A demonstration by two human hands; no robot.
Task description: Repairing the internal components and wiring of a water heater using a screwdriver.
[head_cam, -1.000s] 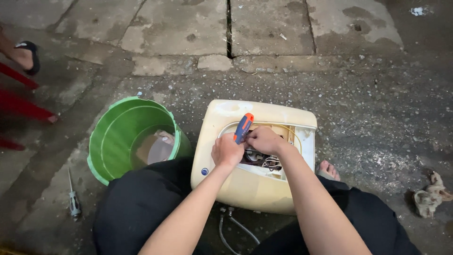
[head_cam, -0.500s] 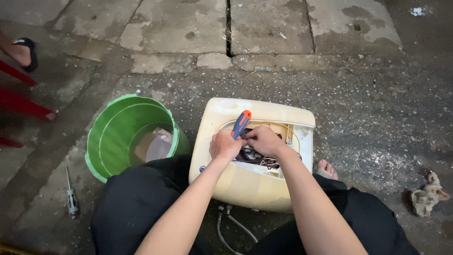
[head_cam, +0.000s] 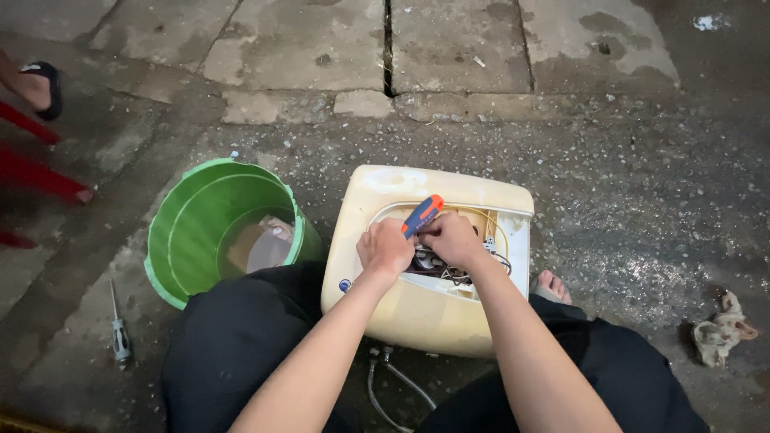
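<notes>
Nearest the camera, the person's knees in black trousers spread to either side, and two bare forearms run up from the bottom edge to meet over a cream-coloured appliance casing (head_cam: 417,313) that stands on the ground between the legs. Two thin hoses (head_cam: 389,385) trail from its near underside onto the concrete. The left hand (head_cam: 386,248) is curled into a closed fist around the shaft end of a screwdriver (head_cam: 423,215), whose orange and blue handle sticks up and tilts away to the right above the knuckles. The right hand (head_cam: 451,238) sits just beside it, touching or nearly so, its fingers bent down into the open compartment (head_cam: 489,240) in the casing's top face; whether they grip anything there cannot be told, since the fingertips are hidden among the wires (head_cam: 449,273) (dark and pale strands bunched below both hands). A bare toe shows just right of the casing. To the left, a green plastic bucket (head_cam: 184,240) stands close against the casing and the left knee, with a little murky water and a pale object in its bottom. Further left, a second small screwdriver (head_cam: 119,329) lies on the ground, well apart from the hands. A crumpled rag (head_cam: 722,333) lies at the far right. Beyond all this runs cracked paving, and at the upper left edge another person's sandalled foot (head_cam: 36,84) shows beside red chair legs (head_cam: 40,172).
</notes>
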